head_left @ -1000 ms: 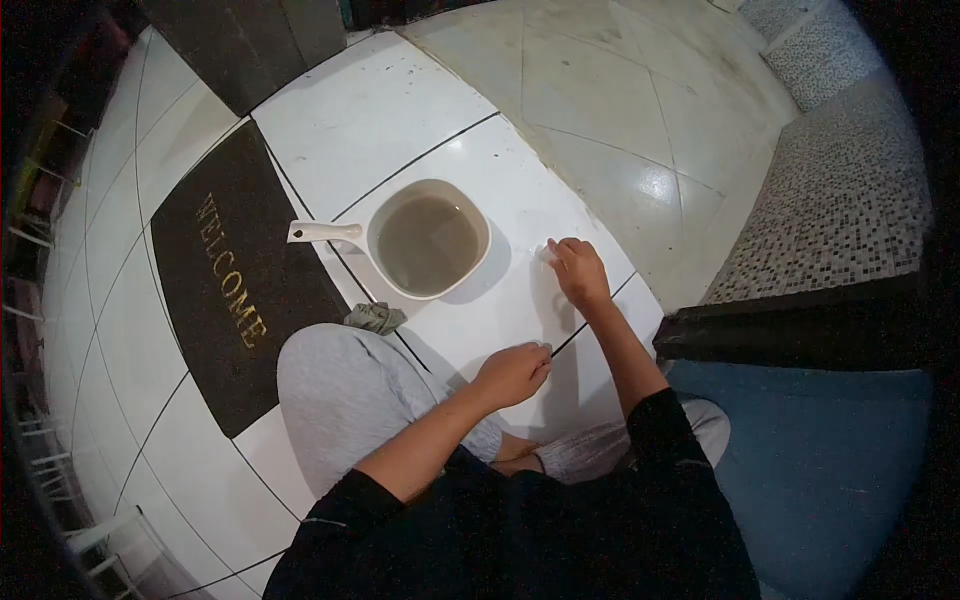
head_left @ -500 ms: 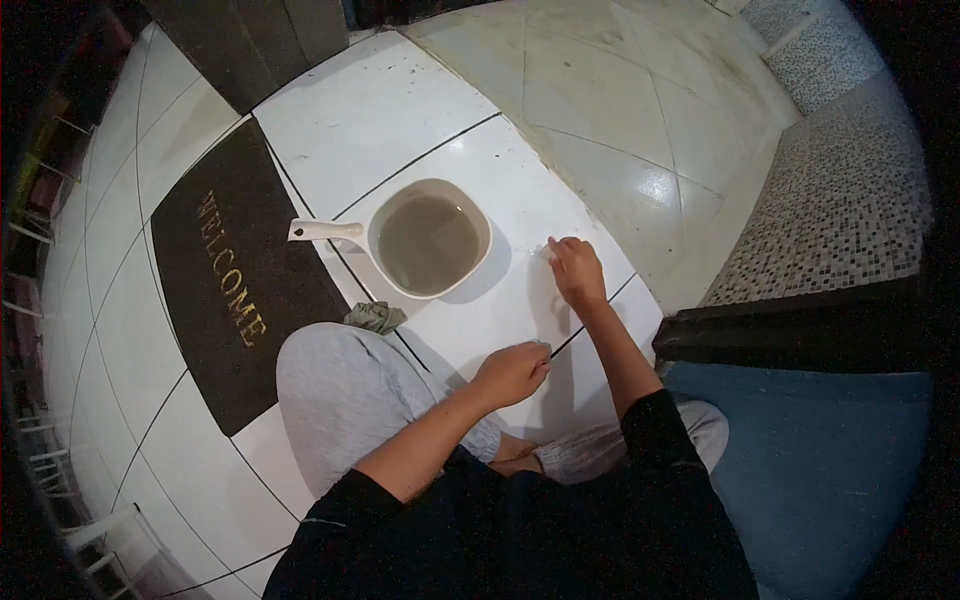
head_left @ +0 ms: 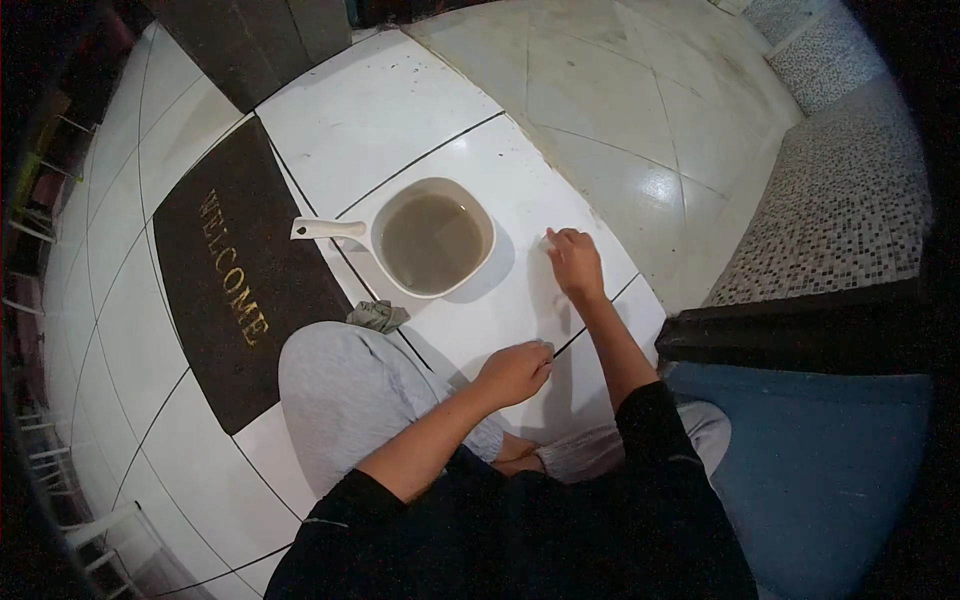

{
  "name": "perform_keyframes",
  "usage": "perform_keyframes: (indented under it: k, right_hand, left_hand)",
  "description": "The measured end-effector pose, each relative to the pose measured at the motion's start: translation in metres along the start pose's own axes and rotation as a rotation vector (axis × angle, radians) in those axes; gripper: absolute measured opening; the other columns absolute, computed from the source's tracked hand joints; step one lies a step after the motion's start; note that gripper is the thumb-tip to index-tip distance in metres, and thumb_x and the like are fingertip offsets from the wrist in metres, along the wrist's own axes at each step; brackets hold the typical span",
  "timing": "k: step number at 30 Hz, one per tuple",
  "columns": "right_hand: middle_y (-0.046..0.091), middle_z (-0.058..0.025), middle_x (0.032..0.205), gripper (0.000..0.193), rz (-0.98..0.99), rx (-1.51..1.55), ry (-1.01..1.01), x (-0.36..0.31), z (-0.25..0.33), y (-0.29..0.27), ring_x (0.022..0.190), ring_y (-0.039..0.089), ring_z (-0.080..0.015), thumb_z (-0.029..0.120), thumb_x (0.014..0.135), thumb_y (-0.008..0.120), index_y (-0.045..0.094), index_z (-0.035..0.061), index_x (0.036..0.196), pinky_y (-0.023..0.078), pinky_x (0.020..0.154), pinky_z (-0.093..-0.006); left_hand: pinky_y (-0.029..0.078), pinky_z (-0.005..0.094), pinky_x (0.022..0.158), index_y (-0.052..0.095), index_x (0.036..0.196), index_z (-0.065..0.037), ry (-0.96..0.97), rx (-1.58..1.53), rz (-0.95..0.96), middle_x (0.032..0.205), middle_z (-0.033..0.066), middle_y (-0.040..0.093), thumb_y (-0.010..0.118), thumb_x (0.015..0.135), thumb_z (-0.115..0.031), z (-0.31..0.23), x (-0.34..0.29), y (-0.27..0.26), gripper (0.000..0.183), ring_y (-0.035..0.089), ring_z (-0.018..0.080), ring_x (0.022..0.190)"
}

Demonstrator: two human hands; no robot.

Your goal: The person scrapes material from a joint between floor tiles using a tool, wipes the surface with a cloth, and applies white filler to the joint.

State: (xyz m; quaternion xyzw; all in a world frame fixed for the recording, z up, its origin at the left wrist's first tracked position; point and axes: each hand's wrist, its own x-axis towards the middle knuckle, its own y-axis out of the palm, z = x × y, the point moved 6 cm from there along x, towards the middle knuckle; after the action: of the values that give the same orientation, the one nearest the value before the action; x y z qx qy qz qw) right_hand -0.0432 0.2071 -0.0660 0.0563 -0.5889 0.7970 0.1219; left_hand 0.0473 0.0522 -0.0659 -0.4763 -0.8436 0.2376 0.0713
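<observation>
A white long-handled dipper (head_left: 487, 270) stands on the white floor tiles, holding murky greyish liquid. My right hand (head_left: 575, 265) is to the right of the dipper, fingers pinched just above the tile, with a small pale bit at the fingertips too tiny to name. Nearer to me, my left hand (head_left: 515, 373) is closed in a fist over the tile in front of my crossed legs. A greyish speck shows by its thumb, but whatever is inside stays hidden. Beside my left knee lies a crumpled grey-green cloth (head_left: 377, 316).
To the left lies a dark doormat (head_left: 225, 270) with gold lettering. A dark post (head_left: 255, 50) rises at the far left. Beyond the white tiles is a beige tiled floor (head_left: 610, 110), bordered by a mosaic wall (head_left: 830, 190). On my right is a blue surface (head_left: 800, 470).
My right hand has shifted slightly up and away from me, its fingers still pinched. My left hand stays in nearly the same place, and the dipper has not moved.
</observation>
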Motion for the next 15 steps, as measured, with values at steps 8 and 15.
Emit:
perform_keyframes:
  k: [8, 15]
  right_hand:
    - [0.062, -0.0108, 0.095, 0.028, 0.007, -0.009, -0.023, 0.000, -0.001, 0.002, 0.087, 0.056, -0.0300, 0.010, 0.078, 0.062, 0.064, 0.0060, 0.105, 0.048, 0.077, -0.0385]
    - [0.060, -0.0125, 0.101, 0.030, 0.022, 0.013, -0.049, 0.001, 0.000, 0.000, 0.091, 0.055, -0.0290, 0.010, 0.079, 0.061, 0.061, 0.0072, 0.110, 0.048, 0.078, -0.0381]
  left_hand:
    - [0.046, 0.0426, 0.071, 0.056, 0.093, -0.004, 0.016, 0.006, -0.007, 0.087, 0.0141, 0.057, 0.052, 0.086, -0.018, -0.002, -0.002, -0.001, 0.017, 0.057, 0.0324, 0.081]
    - [0.046, 0.0429, 0.070, 0.055, 0.092, -0.004, 0.047, 0.006, -0.011, 0.087, 0.0144, 0.057, 0.052, 0.085, -0.018, 0.000, -0.001, 0.001, 0.016, 0.057, 0.0331, 0.081]
